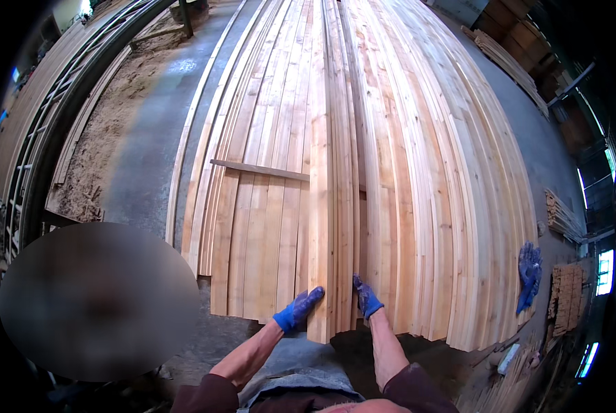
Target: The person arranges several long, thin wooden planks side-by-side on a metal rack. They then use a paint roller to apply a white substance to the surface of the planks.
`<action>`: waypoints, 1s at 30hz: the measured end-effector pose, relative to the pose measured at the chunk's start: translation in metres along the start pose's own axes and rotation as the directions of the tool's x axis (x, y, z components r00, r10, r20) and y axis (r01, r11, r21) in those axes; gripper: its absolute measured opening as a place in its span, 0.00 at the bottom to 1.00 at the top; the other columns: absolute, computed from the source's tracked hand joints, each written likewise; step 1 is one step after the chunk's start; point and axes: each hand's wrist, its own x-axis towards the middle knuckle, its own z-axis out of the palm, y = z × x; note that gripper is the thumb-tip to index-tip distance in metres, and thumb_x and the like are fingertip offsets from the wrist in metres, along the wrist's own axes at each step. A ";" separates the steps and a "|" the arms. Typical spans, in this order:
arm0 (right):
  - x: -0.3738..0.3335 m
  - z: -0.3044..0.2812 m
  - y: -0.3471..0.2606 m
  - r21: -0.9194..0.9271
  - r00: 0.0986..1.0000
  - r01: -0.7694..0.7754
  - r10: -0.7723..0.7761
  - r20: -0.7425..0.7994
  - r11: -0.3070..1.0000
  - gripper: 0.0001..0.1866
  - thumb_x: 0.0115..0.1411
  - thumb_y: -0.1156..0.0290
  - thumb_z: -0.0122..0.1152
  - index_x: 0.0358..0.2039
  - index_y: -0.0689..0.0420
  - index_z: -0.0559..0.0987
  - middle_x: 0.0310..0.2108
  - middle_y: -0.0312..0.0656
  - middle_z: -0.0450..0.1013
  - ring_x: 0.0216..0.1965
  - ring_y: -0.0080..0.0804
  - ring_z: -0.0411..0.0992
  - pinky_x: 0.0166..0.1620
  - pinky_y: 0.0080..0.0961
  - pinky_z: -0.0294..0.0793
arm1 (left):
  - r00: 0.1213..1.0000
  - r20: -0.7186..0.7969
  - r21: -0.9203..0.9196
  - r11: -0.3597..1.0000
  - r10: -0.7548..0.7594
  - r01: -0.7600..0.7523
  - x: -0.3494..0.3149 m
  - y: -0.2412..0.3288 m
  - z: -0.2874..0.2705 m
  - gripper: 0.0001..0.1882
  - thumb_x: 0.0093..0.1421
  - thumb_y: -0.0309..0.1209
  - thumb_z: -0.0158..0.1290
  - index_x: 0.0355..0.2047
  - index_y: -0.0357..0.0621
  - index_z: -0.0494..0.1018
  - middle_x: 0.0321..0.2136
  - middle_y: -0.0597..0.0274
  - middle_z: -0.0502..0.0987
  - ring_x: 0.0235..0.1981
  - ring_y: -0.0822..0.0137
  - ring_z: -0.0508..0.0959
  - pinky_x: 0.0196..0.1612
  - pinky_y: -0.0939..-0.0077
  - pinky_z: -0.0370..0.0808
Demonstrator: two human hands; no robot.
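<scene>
Obs.: your L hand, gloved blue, angled fwd & R; your R hand, same, angled fwd & L. Both forearms bare, extended fwd; finger closure unclear.

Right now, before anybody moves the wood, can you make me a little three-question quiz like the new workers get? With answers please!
1. What colour is the glove on the left hand?
a) yellow b) blue c) red
2. True or false: the thin, darker strip lies crosswise over the long boards on the left.
3. Fill in: the middle bundle of boards has the left hand at one side and the ____ at the other.

Key: 1. b; 2. true; 3. right hand.
</scene>
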 end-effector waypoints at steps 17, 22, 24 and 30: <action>0.063 0.002 0.070 0.486 0.977 0.105 -0.182 0.114 0.868 0.38 0.64 0.34 0.43 0.60 0.54 0.71 0.48 0.40 0.76 0.45 0.34 0.76 0.46 0.35 0.79 | 0.989 -0.006 0.499 0.858 0.145 -0.123 -0.004 0.031 0.050 0.36 0.62 0.54 0.55 0.58 0.35 0.65 0.48 0.54 0.76 0.48 0.65 0.76 0.54 0.71 0.72; 0.029 0.027 0.046 0.511 0.961 0.050 -0.180 0.209 0.858 0.39 0.64 0.33 0.43 0.60 0.54 0.70 0.49 0.40 0.76 0.46 0.35 0.76 0.47 0.36 0.78 | 0.969 0.037 0.551 0.804 0.244 -0.224 -0.023 0.034 0.045 0.38 0.61 0.54 0.55 0.59 0.34 0.63 0.48 0.51 0.75 0.49 0.63 0.76 0.54 0.70 0.72; 0.013 0.036 0.036 0.513 0.958 0.055 -0.191 0.215 0.857 0.40 0.64 0.33 0.43 0.61 0.54 0.70 0.50 0.40 0.75 0.46 0.35 0.75 0.48 0.36 0.78 | 0.965 0.079 0.614 0.751 0.250 -0.244 -0.029 0.036 0.039 0.38 0.61 0.55 0.56 0.58 0.34 0.64 0.49 0.49 0.75 0.49 0.62 0.76 0.54 0.69 0.72; -0.038 0.073 0.019 0.487 0.965 0.089 -0.197 0.174 0.869 0.40 0.63 0.33 0.44 0.61 0.54 0.69 0.50 0.40 0.75 0.47 0.35 0.75 0.48 0.36 0.78 | 0.964 0.068 0.776 0.593 0.258 -0.214 -0.065 0.053 0.014 0.41 0.59 0.59 0.54 0.56 0.33 0.66 0.49 0.40 0.76 0.51 0.51 0.77 0.54 0.63 0.72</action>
